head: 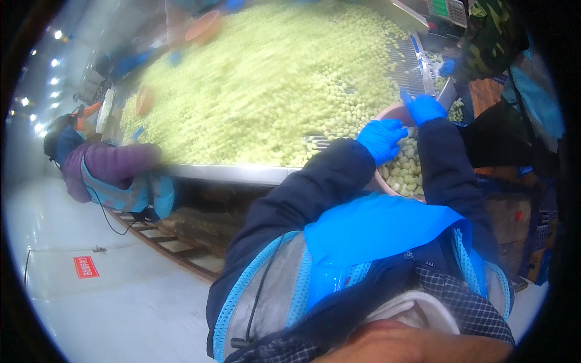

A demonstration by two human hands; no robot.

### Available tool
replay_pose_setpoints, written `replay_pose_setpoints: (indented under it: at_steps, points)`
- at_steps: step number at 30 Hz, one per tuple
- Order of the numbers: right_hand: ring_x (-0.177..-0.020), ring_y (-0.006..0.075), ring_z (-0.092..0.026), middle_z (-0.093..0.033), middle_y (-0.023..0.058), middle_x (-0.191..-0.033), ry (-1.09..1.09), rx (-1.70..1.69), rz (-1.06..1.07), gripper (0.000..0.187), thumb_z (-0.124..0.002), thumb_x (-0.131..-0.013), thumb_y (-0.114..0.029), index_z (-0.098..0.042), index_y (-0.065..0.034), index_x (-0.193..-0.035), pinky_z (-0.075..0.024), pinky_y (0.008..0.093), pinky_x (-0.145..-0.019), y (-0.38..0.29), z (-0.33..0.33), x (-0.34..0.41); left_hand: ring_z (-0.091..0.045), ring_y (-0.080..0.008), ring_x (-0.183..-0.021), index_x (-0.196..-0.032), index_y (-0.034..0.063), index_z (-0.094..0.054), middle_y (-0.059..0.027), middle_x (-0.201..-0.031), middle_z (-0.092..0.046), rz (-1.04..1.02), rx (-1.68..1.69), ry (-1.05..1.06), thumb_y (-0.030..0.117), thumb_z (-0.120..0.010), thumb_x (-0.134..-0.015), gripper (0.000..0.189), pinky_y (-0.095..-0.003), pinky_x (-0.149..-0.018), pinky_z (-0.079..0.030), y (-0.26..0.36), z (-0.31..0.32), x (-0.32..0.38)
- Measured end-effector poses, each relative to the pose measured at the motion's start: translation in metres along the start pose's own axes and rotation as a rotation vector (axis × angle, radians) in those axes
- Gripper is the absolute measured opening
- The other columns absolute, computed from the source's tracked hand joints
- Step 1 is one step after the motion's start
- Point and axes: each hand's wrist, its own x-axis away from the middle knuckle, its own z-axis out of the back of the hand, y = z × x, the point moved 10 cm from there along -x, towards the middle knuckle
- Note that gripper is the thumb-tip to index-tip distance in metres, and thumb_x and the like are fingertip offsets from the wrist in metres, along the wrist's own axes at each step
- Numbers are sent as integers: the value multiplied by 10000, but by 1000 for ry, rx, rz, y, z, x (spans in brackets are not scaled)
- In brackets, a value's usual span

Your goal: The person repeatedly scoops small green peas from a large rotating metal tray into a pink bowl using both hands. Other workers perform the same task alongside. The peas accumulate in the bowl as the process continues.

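A pink basin [382, 179] sits against my body at the near right corner of the sorting table and holds pale green, bean-like pieces [405, 170]. My left hand [382, 139], in a blue glove, is over the basin's left side with its fingers bent. My right hand [424, 108], gloved the same way, lies at the far rim, one finger pointing up and away. Whether either hand grips the rim or any pieces is hidden. A deep spread of the same pieces [254, 90] covers most of the slatted metal table.
The table's metal front edge [227, 173] runs left from me. A person in a purple sleeve [122, 159] works at the left, and one in camouflage [492, 41] at the right. Orange basins [204, 27] rest on the pieces. A digital scale [447, 10] stands at the far right.
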Motion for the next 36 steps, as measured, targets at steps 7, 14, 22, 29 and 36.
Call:
replay_pose_setpoints:
  at_steps: [7,14,22,29,36]
  points:
    - [-962,301,-584,-562,173,-1048,-60,254,33,620,-381,-901,-56,-176,-344,-1410,-459,423,-845,-5,12,18,-581,-284,-886,-1067,86,-607,-127,-990,-586,55,333,522,116,-649,-775,297,-354,-790,-474,-70,57,21]
    - [-882,314,-604,-579,200,-940,-29,290,-54,653,-447,-839,4,-231,-222,-1413,-486,429,-749,4,14,14,-604,-277,-774,-988,102,-627,-125,-911,-624,586,-392,188,177,-574,-809,201,-375,-707,-487,-353,55,102]
    - [-771,344,-597,-579,230,-893,61,90,-131,579,-472,-848,-6,-283,-101,-1386,-483,419,-640,104,-88,4,-570,-306,-1029,-1043,118,-614,-134,-1089,-604,566,-337,-332,258,-396,-916,288,-451,-894,-433,-458,19,34]
    - [-764,325,-581,-564,201,-891,40,233,-172,571,-456,-867,-24,-259,-112,-1395,-477,401,-654,111,-72,16,-606,-294,-970,-1013,89,-603,-145,-1041,-618,550,-237,-397,163,-458,-868,218,-410,-806,-484,-444,15,26]
    - [-790,371,-567,-581,236,-889,80,101,-291,450,-314,-964,-392,-526,-33,-1134,-455,434,-704,61,-41,25,-597,-316,-978,-1017,85,-585,-150,-1027,-623,617,-200,-332,185,-518,-826,225,-420,-815,-479,-446,16,34]
